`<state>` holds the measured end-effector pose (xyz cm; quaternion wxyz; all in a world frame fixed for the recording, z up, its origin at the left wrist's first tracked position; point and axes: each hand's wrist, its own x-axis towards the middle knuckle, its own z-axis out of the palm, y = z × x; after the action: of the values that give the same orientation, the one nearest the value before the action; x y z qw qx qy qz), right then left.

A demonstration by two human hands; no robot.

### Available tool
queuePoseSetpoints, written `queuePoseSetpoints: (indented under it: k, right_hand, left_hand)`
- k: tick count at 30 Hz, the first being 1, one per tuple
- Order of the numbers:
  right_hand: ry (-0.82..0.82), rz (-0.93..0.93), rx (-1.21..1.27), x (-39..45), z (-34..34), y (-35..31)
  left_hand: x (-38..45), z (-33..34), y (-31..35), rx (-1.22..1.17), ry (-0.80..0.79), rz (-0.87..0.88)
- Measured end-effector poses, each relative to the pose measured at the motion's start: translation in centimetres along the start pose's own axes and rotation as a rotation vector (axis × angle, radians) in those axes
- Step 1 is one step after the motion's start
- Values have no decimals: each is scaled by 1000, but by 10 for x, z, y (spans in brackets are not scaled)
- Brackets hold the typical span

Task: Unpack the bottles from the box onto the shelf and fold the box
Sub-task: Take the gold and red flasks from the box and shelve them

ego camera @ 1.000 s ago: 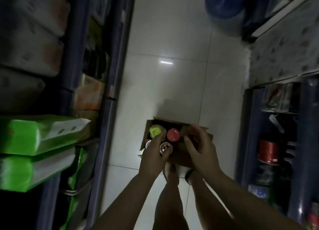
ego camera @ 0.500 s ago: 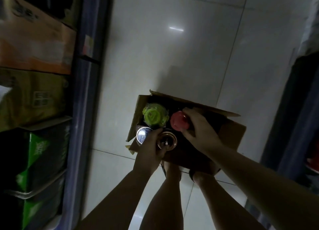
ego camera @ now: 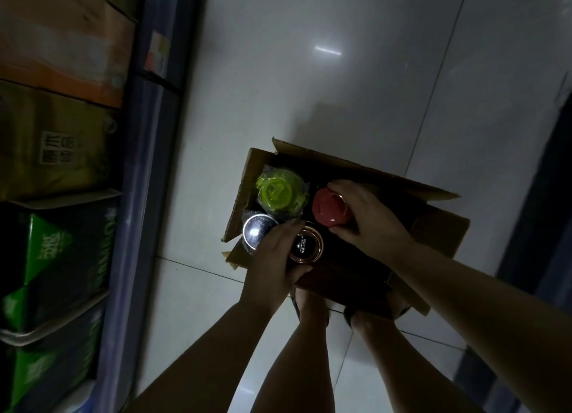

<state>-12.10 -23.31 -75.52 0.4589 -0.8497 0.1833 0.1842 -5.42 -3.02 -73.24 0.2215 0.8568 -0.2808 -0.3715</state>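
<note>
An open cardboard box [ego camera: 439,236] stands on the white tile floor in front of my feet. Inside stand several bottles seen from above: a lime-green lid [ego camera: 280,192], a red cap [ego camera: 329,210], a shiny silver cap [ego camera: 255,231] and a copper-rimmed dark cap [ego camera: 306,247]. My right hand [ego camera: 368,220] is closed around the red-capped bottle. My left hand [ego camera: 275,264] reaches down between the silver and copper caps, fingers wrapped around the copper-capped bottle's neck. The bottles' bodies are hidden inside the box.
A blue-framed shelf [ego camera: 145,196] runs down the left, stacked with an orange carton [ego camera: 62,41], a yellow-brown carton [ego camera: 55,143] and green packs [ego camera: 55,267]. Another dark shelf unit [ego camera: 538,211] lines the right edge. White floor tiles lie beyond the box.
The view has dropped closer to the box. My right hand has settled around the red cap, and my left hand has closed between the silver and copper caps.
</note>
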Motion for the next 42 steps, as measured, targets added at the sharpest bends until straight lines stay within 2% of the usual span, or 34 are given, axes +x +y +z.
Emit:
queuePoseSetpoints:
  k: [6, 10, 14, 19, 23, 29, 34, 37, 42]
  right_hand:
    - [42, -1, -32, 3, 7, 3]
    - [55, 23, -46, 2, 8, 2]
    - [85, 14, -36, -6, 3, 0]
    - [157, 80, 115, -44, -20, -5]
    - [275, 138, 167, -86, -55, -26]
    - [396, 124, 322, -161, -139, -101]
    - [539, 62, 311, -236, -239, -195]
    - [670, -6, 249, -285, -303, -255]
    - [922, -148, 212, -364, -393, -337]
  left_hand:
    - [4, 7, 4, 93, 62, 36]
    - [8, 8, 7, 232, 23, 51]
    - [7, 4, 6, 274, 28, 71]
    - [8, -14, 21, 105, 66, 7]
    - [-4, -46, 58, -57, 8, 48]
    - [-46, -132, 147, -136, -30, 148]
    - [-93, -234, 258, -182, -37, 297]
    - [-125, -295, 328, -150, 25, 430]
    - [-171, -381, 445, -262, 149, 637]
